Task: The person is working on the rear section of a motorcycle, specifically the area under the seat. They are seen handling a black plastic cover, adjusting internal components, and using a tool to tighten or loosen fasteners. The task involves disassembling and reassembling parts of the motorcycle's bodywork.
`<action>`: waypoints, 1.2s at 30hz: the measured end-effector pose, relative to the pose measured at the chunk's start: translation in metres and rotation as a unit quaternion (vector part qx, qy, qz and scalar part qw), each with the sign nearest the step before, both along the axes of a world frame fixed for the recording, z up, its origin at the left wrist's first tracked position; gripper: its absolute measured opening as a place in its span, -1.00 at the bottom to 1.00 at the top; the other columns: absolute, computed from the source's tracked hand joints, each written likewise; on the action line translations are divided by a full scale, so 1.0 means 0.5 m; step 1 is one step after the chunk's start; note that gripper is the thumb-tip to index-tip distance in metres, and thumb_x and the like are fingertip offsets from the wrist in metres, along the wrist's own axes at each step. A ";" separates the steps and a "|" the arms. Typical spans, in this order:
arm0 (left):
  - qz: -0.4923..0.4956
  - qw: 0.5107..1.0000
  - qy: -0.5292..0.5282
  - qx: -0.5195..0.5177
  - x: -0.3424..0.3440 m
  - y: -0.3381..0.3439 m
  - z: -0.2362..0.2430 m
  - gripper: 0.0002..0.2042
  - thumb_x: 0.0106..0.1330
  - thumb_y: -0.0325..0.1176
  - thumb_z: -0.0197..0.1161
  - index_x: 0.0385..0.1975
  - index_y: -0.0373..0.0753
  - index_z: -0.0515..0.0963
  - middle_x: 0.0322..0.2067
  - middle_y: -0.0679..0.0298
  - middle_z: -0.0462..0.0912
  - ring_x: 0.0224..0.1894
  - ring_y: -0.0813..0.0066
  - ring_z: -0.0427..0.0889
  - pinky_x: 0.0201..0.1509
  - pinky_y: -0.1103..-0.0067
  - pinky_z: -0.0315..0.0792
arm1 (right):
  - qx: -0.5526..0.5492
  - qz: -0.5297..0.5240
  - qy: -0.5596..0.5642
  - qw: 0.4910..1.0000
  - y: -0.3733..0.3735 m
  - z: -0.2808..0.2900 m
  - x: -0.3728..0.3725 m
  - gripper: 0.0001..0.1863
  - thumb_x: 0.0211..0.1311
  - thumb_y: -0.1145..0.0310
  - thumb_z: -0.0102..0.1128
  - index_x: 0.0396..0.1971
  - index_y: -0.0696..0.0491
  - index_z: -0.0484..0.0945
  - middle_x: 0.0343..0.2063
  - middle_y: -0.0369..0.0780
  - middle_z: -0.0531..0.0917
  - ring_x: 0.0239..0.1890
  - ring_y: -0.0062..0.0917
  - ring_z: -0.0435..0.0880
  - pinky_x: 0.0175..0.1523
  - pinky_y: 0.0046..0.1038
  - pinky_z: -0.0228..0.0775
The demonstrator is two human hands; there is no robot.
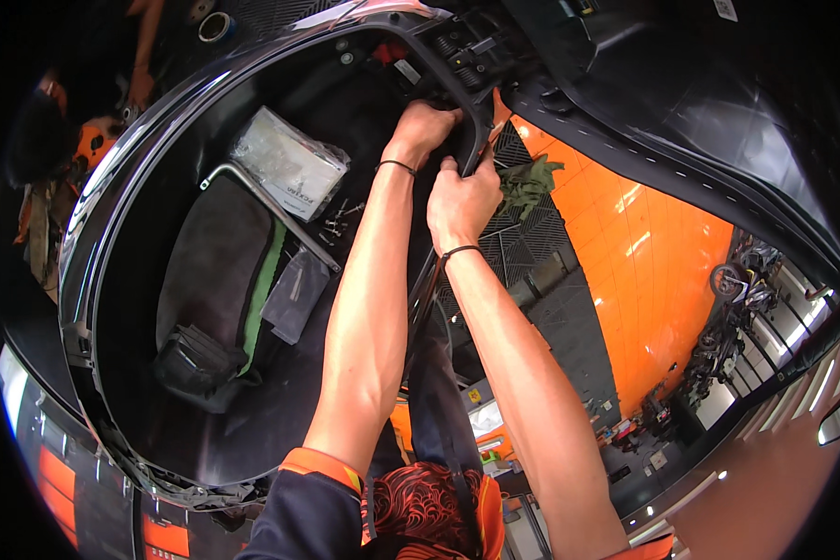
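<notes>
Both my arms reach up to the far right side of a scooter's open underseat storage compartment [224, 448]. My left hand [423, 131] is inside it, bent against the inner wall just below the black rim [457, 89]; its fingertips are hidden. Just outside, my right hand [462, 201] is closed round the same rim, thumb on top. In the compartment lie a booklet in a clear plastic bag [289, 163], a bent metal bar [275, 210], a dark grey and green bag [217, 257], a small dark pouch [297, 294] and some small metal pieces [343, 219].
The raised black seat [681, 112] stands at the right, its hinge [467, 61] beyond my hands. A crumpled green cloth [529, 185] lies on the dark grid floor beside orange flooring [635, 243]. Motorcycles [742, 289] stand far right. Another person's arm [143, 61] shows at upper left.
</notes>
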State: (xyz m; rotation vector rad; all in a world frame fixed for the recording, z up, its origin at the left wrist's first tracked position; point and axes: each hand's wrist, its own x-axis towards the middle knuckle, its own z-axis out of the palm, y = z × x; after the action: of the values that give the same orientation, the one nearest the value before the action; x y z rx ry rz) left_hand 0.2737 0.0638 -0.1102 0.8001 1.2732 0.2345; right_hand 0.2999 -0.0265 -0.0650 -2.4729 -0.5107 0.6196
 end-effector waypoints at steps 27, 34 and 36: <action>0.043 0.996 -0.083 0.012 -0.020 -0.007 -0.030 -0.71 0.05 -0.47 0.38 -0.27 -0.56 0.63 -0.32 0.03 0.72 -0.30 0.35 0.69 -0.15 0.47 0.55 | 0.021 0.019 0.047 0.999 0.007 0.019 -0.014 -0.55 0.18 0.51 0.17 0.10 0.24 0.47 -0.08 0.01 0.68 -0.04 -0.20 0.68 0.09 -0.32 0.44; 0.017 0.996 -0.085 0.021 -0.016 -0.008 -0.049 -0.78 0.09 -0.45 0.36 -0.28 -0.42 0.68 -0.37 0.16 0.72 -0.33 0.47 0.64 -0.13 0.55 0.52 | -0.018 0.026 0.083 0.996 0.021 0.046 -0.006 -0.44 0.19 0.51 0.10 0.22 0.29 0.31 0.05 0.16 0.56 0.11 -0.01 0.56 0.20 -0.22 0.36; 0.041 0.992 -0.112 0.039 -0.011 -0.013 -0.058 -0.78 0.10 -0.44 0.36 -0.28 -0.42 0.68 -0.36 0.16 0.72 -0.33 0.46 0.64 -0.13 0.54 0.52 | 0.011 0.036 0.050 0.998 0.013 0.028 -0.002 -0.45 0.19 0.51 0.10 0.21 0.26 0.33 0.00 0.14 0.59 0.07 0.00 0.58 0.17 -0.20 0.37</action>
State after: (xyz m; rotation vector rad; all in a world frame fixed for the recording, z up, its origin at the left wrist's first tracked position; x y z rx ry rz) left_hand 0.2683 0.0572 -0.1394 0.7666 1.0907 0.4310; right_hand 0.2991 -0.0202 -0.0508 -2.3972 -0.5675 0.7585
